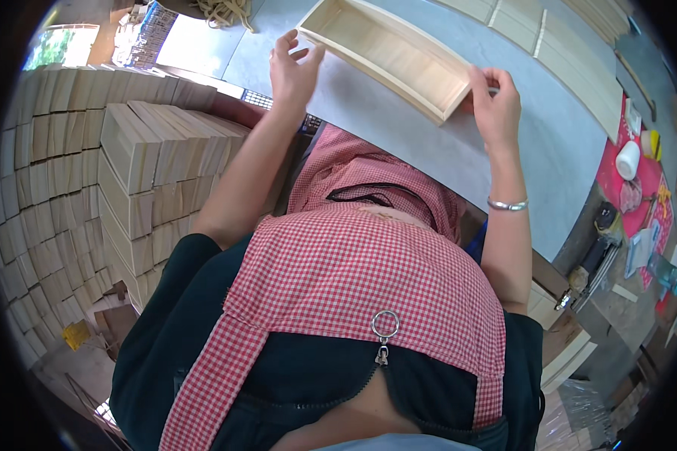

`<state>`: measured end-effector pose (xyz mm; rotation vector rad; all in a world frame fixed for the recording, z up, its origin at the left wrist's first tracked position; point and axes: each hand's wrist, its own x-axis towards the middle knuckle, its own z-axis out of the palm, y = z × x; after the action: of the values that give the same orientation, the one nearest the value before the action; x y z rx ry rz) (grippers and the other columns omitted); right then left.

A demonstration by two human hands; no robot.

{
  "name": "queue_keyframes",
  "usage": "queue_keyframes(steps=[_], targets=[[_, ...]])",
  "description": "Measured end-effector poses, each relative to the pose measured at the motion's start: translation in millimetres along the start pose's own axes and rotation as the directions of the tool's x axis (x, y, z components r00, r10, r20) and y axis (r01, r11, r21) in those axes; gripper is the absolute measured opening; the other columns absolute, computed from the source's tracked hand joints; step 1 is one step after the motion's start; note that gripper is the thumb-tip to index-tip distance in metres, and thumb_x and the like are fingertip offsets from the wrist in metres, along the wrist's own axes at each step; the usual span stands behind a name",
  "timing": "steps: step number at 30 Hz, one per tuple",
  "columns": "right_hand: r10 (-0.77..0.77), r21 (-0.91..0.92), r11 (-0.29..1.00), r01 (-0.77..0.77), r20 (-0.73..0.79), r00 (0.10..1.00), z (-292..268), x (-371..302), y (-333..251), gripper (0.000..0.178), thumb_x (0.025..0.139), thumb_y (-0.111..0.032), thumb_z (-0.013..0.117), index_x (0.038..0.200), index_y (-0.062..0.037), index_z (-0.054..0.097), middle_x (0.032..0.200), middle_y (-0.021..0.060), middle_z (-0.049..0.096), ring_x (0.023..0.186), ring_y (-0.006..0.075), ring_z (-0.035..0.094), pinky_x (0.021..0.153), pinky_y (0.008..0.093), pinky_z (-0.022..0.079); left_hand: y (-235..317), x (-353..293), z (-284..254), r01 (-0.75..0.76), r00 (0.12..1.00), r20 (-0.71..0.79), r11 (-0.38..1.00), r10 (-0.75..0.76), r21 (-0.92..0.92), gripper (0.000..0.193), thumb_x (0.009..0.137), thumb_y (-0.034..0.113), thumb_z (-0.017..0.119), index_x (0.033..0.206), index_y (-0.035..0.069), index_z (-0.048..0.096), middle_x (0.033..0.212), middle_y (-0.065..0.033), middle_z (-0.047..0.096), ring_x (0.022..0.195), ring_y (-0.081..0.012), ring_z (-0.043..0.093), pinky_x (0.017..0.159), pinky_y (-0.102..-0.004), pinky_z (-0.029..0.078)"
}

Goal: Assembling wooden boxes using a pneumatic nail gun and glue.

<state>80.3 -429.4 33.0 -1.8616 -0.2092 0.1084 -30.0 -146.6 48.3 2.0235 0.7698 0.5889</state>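
A long, shallow box of pale bare wood (384, 51) with an open top lies slantwise over the grey worktable (368, 101). At its right end, my right hand (495, 105) grips the short wall, the thumb by the corner and some fingers hidden behind. My left hand (293, 74) is beside the box's left corner, its fingers apart and loosely bent. Nothing shows between the left thumb and fingers. Whether that hand touches the corner is hard to tell. The inside of the box shows a plain wooden bottom.
High stacks of wooden pieces (60, 165) stand on the left. Pale flat boards (572, 68) line the table's far right side. A white bottle (629, 160) and yellow tape lie on red cloth at right. Tan bands (226, 11) are heaped at the far left.
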Motion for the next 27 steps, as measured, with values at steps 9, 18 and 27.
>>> queue_keyframes(steps=[9,18,27], targets=[[0.23,0.34,0.908,-0.245,0.084,0.97,10.2,-46.4,-15.6,0.035,0.099,-0.025,0.067,0.11,0.0063,0.055,0.089,0.0125,0.065,0.07,0.0132,0.062,0.062,0.0226,0.052,38.5,-97.4,73.0,-0.806,0.572,0.459,0.57,0.679,0.161,0.068,0.089,0.041,0.07,0.145,0.011,0.047,0.149,-0.0109,0.047,0.148,-0.0289,0.033,0.122,-0.0564,0.019],[0.148,0.144,0.978,-0.151,0.031,0.988,7.6,-36.4,-8.1,0.032,0.097,-0.021,0.068,0.113,0.0031,0.055,0.092,0.0114,0.065,0.07,0.0147,0.062,0.065,0.026,0.053,32.2,-98.4,84.3,-0.782,0.611,0.529,0.553,0.589,0.288,0.067,0.092,0.045,0.064,0.144,0.007,0.046,0.144,-0.012,0.05,0.149,-0.031,0.031,0.124,-0.0603,0.012],[-0.578,-0.5,0.601,0.623,0.266,0.771,-10.7,32.3,-3.4,0.027,0.093,-0.015,0.069,0.114,0.0017,0.062,0.088,0.0061,0.066,0.065,0.0121,0.057,0.063,0.0269,0.051,27.7,-100.2,81.7,-0.817,0.576,0.272,0.545,0.771,0.188,0.056,0.087,0.029,0.068,0.135,0.007,0.052,0.135,-0.0124,0.054,0.145,-0.0323,0.037,0.123,-0.0554,0.021]])
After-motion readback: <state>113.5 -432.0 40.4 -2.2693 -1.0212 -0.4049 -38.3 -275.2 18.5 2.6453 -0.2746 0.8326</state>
